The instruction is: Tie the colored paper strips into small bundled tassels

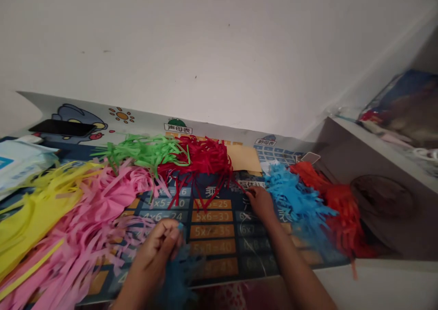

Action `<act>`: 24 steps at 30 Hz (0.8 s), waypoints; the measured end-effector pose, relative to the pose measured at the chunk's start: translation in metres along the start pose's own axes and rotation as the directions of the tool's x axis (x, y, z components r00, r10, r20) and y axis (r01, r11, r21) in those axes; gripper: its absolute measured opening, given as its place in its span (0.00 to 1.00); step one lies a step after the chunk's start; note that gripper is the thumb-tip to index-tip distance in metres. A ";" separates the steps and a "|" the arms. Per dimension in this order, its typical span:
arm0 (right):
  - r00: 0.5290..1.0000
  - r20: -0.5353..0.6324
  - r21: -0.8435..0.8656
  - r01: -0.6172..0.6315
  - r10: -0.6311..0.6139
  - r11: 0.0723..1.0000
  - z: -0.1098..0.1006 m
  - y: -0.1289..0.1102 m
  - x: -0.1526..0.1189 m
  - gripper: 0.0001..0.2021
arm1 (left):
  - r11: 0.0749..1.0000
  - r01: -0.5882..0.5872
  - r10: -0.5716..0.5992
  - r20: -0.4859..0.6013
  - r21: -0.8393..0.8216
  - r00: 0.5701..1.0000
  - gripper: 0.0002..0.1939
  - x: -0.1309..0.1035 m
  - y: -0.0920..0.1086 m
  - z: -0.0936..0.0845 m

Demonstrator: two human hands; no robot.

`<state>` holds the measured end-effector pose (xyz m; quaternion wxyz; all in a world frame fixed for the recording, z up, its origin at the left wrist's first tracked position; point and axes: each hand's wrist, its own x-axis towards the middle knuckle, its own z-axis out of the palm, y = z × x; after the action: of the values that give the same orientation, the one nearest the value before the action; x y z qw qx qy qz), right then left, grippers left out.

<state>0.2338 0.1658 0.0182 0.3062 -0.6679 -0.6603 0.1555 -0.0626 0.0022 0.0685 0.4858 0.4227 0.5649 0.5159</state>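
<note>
My left hand [163, 242] is closed on the top of a blue paper tassel [179, 275], whose strips hang blurred at the front edge of the table. Farther right, my right hand [259, 202] pinches the end of a thin red strip [239, 185]. That strip leads toward a pile of red fringed paper [205, 157] at the table's middle back. A bright blue fringed bundle [296, 196] lies just right of my right hand, with an orange-red one [337, 207] beside it.
Green fringe [147, 150], pink fringe [102, 205] and yellow fringe [41, 209] cover the left side. A phone [62, 127] and a white packet [22, 164] lie at the back left. Tan paper [243, 158] rests near the wall. A grey box [372, 196] stands right.
</note>
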 end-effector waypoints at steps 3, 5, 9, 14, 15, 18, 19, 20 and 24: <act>1.000 0.015 -0.024 0.018 -0.017 1.000 0.002 0.000 0.003 0.05 | 0.974 -0.117 0.114 0.024 0.193 0.993 0.17 0.006 -0.005 0.009; 0.999 0.020 -0.008 0.025 -0.025 1.000 -0.005 -0.007 -0.005 0.05 | 0.954 -0.135 0.115 0.087 0.266 0.989 0.16 0.008 -0.007 0.012; 0.987 0.086 0.151 0.121 -0.135 0.981 -0.016 -0.046 -0.054 0.07 | 0.951 -0.179 0.129 0.201 0.252 0.971 0.11 0.005 -0.008 0.017; 0.938 0.272 0.664 -0.022 -0.215 0.747 0.008 -0.099 -0.136 0.06 | 0.949 -0.196 0.159 0.160 0.249 0.974 0.07 -0.001 -0.011 0.021; 0.946 0.282 0.718 -0.095 -0.163 0.690 0.014 -0.104 -0.145 0.05 | 0.948 -0.191 0.154 0.157 0.257 0.976 0.06 -0.003 -0.011 0.021; 0.948 0.315 0.807 -0.248 -0.036 0.536 0.027 -0.109 -0.158 0.06 | 0.933 -0.217 0.176 0.161 0.287 0.971 0.06 -0.007 -0.010 0.017; 0.946 0.325 0.815 -0.272 -0.016 0.511 0.029 -0.109 -0.159 0.06 | 0.926 -0.231 0.189 0.164 0.300 0.968 0.06 -0.009 -0.010 0.015; 0.943 0.333 0.817 -0.286 -0.004 0.500 0.030 -0.108 -0.160 0.06 | 0.918 -0.245 0.201 0.166 0.312 0.965 0.06 -0.010 -0.009 0.014; 0.943 0.332 0.810 -0.304 0.034 0.501 0.029 -0.106 -0.161 0.06 | 0.891 -0.286 0.238 0.175 0.354 0.955 0.07 -0.011 -0.008 0.011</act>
<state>0.1192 0.0079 0.0293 0.4826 -0.4649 -0.4650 0.5785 -0.0494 -0.0078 0.0619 0.3568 0.6120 0.5586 0.4313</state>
